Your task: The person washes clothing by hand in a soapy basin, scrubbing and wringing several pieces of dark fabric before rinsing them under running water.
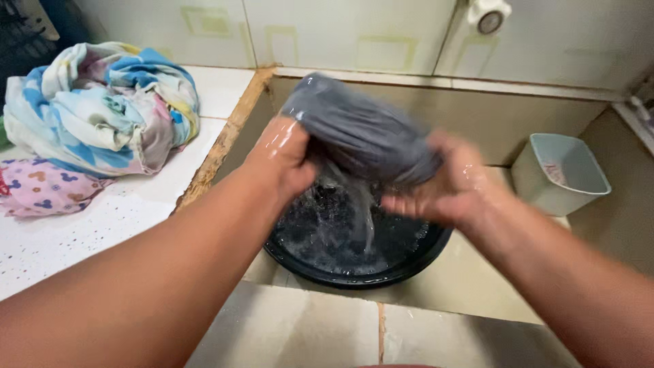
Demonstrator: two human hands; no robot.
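Grey cloth (361,133), soaked, is held above the dark basin (354,269) in the sink, water streaming from it. Left hand (286,157) and right hand (443,187) both have fingers closed tight around it, twisting. Wringing looks partway done. A colourful laundry pile (102,102) sits on the far left surface (82,232); a pale tub (562,170) stands right.
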